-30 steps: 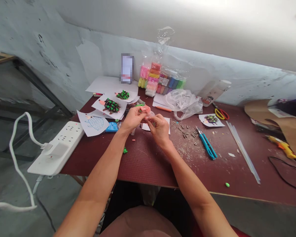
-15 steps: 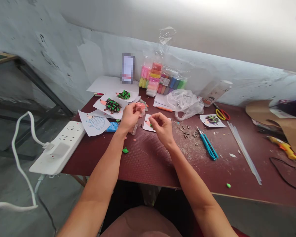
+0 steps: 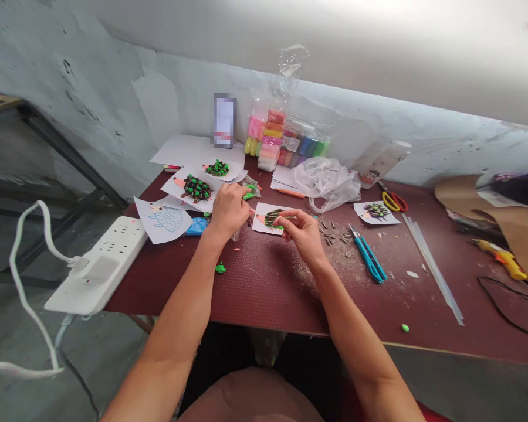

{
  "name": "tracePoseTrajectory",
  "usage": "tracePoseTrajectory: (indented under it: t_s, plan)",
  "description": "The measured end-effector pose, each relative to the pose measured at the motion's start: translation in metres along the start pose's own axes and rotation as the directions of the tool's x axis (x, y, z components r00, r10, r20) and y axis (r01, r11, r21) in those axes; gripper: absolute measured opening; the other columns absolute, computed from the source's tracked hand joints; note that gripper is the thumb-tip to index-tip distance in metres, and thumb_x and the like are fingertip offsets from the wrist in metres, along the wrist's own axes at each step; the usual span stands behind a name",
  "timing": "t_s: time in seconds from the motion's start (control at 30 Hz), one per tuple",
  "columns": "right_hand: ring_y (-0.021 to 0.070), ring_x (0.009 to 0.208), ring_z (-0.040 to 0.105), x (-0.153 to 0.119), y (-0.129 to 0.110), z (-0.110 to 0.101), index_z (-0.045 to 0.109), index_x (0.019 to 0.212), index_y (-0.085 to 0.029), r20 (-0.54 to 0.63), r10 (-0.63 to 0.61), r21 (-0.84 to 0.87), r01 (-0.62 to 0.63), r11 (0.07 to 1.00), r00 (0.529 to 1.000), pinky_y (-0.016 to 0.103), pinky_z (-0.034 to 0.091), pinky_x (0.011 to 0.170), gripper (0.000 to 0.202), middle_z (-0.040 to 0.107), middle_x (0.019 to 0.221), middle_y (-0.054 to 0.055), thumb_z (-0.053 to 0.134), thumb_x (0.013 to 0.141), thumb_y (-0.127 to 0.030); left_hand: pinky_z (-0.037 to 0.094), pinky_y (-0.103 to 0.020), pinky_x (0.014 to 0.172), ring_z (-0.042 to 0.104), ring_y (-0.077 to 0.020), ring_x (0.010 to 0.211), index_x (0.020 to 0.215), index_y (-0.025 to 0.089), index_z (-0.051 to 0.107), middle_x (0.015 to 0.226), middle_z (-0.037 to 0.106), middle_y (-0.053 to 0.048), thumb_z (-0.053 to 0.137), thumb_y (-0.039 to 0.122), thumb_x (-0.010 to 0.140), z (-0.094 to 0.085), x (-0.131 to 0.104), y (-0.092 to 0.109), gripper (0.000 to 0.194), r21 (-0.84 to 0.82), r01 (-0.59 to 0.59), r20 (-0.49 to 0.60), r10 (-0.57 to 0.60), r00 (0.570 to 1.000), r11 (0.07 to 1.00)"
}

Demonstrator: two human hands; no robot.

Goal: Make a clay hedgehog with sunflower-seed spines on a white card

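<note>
A small white card [image 3: 260, 225] with a pink, green and dark hedgehog figure [image 3: 271, 219] lies before me on the dark red table [image 3: 255, 293]. My right hand [image 3: 300, 230] is over the card's right side, thumb and forefinger pinched; what they hold, if anything, is too small to name. To the card's left, my left hand [image 3: 231, 208] has curled fingers near a packet with green clay [image 3: 249, 190]; its fingertips are mostly hidden. Finished-looking hedgehog cards [image 3: 196, 189] lie beyond it, beside a blue hedgehog drawing [image 3: 169, 220]. A green clay lump [image 3: 220, 268] sits nearer me.
Clay packs [image 3: 270, 140], a clear plastic bag [image 3: 325, 181] and a phone [image 3: 224, 121] are at the back. To the right are a teal cutter [image 3: 369, 258], scissors [image 3: 393, 201], glue sticks [image 3: 433, 269] and a glue gun [image 3: 506, 261]. A power strip [image 3: 99, 264] is at the left.
My left hand has turned over and lowered, and the pink-red clay packet it held is out of sight. My right hand has shifted right, uncovering more of the hedgehog card.
</note>
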State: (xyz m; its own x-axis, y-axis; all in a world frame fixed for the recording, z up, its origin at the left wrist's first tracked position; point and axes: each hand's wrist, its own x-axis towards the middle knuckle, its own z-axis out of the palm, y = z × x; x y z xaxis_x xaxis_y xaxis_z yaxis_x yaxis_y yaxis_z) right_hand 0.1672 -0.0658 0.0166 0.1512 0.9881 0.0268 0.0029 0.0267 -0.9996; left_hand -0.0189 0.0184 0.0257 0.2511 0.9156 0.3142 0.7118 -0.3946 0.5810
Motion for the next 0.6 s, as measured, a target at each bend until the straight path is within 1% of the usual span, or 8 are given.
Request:
tracePoseTrajectory:
  t_s: [0.03,0.07,0.1,0.13,0.2,0.3,0.43,0.6]
  plan:
    - [0.0100,0.054,0.052,0.000,0.001,0.001,0.073,0.086,-0.020,-0.014,-0.041,-0.033,0.041,0.999,0.999,0.025,0.042,0.052,0.030,0.075,0.077,0.002,0.080,0.076,-0.047,0.054,-0.036,0.089,0.068,-0.0243,0.097,0.107,0.015,0.079,0.108,0.077,-0.012,0.054,0.015,0.092,-0.001,0.000,0.005,0.029,-0.128,0.010,0.039,-0.005,0.999,0.992]
    - [0.0106,0.056,0.053,0.000,0.002,0.001,0.073,0.084,-0.021,-0.031,-0.100,-0.080,0.097,0.992,0.994,0.026,0.043,0.055,0.027,0.074,0.077,0.002,0.079,0.078,-0.046,0.055,-0.032,0.079,0.069,-0.0209,0.085,0.099,0.015,0.079,0.097,0.078,-0.010,0.054,0.023,0.095,-0.002,0.000,0.009,0.026,-0.260,0.029,0.137,0.007,0.990,0.965]
    - [0.0112,0.059,0.053,0.000,0.002,0.002,0.074,0.082,-0.021,-0.048,-0.172,-0.139,0.164,0.977,0.984,0.027,0.044,0.058,0.024,0.073,0.077,0.002,0.078,0.080,-0.044,0.054,-0.029,0.069,0.067,-0.0179,0.073,0.091,0.013,0.078,0.089,0.077,-0.009,0.055,0.031,0.096,-0.003,-0.001,0.013,0.030,-0.376,0.068,0.283,0.045,0.958,0.924]
    - [0.0115,0.061,0.053,-0.001,0.002,0.003,0.075,0.080,-0.021,-0.062,-0.247,-0.201,0.230,0.952,0.967,0.027,0.044,0.061,0.020,0.071,0.078,0.001,0.077,0.081,-0.042,0.051,-0.026,0.060,0.065,-0.0150,0.064,0.087,0.013,0.077,0.086,0.077,-0.009,0.055,0.039,0.097,-0.003,-0.002,0.017,0.036,-0.467,0.116,0.415,0.102,0.904,0.877]
    - [0.0116,0.062,0.050,-0.002,0.002,0.005,0.076,0.080,-0.023,-0.076,-0.359,-0.294,0.323,0.899,0.930,0.028,0.043,0.063,0.015,0.068,0.076,0.000,0.077,0.083,-0.037,0.046,-0.021,0.051,0.061,-0.0108,0.055,0.085,0.012,0.076,0.083,0.076,-0.008,0.058,0.047,0.096,-0.003,-0.004,0.021,0.042,-0.587,0.195,0.523,0.185,0.832,0.785]
    - [0.0118,0.062,0.049,-0.004,0.001,0.006,0.076,0.080,-0.023,-0.067,-0.399,-0.320,0.359,0.877,0.915,0.028,0.042,0.061,0.013,0.067,0.075,0.000,0.075,0.086,-0.034,0.043,-0.017,0.048,0.058,-0.0078,0.053,0.079,0.012,0.074,0.076,0.074,-0.007,0.067,0.050,0.090,-0.003,-0.006,0.022,0.040,-0.661,0.260,0.549,0.218,0.807,0.704]
    - [0.0128,0.066,0.055,-0.005,0.000,0.006,0.077,0.085,-0.023,-0.029,-0.386,-0.301,0.360,0.883,0.922,0.028,0.046,0.064,0.010,0.072,0.083,0.001,0.076,0.087,-0.033,0.043,-0.016,0.046,0.057,-0.0062,0.051,0.077,0.012,0.072,0.074,0.073,-0.005,0.074,0.044,0.086,-0.003,-0.005,0.019,0.033,-0.693,0.338,0.557,0.176,0.812,0.637]
    - [0.0138,0.069,0.057,-0.006,-0.002,0.005,0.077,0.084,-0.024,-0.028,-0.461,-0.361,0.421,0.832,0.887,0.028,0.046,0.063,0.009,0.069,0.081,0.001,0.073,0.089,-0.030,0.041,-0.017,0.043,0.057,-0.0063,0.047,0.077,0.012,0.071,0.072,0.073,-0.005,0.074,0.045,0.086,-0.004,-0.005,0.021,0.034,-0.697,0.373,0.572,0.161,0.804,0.613]
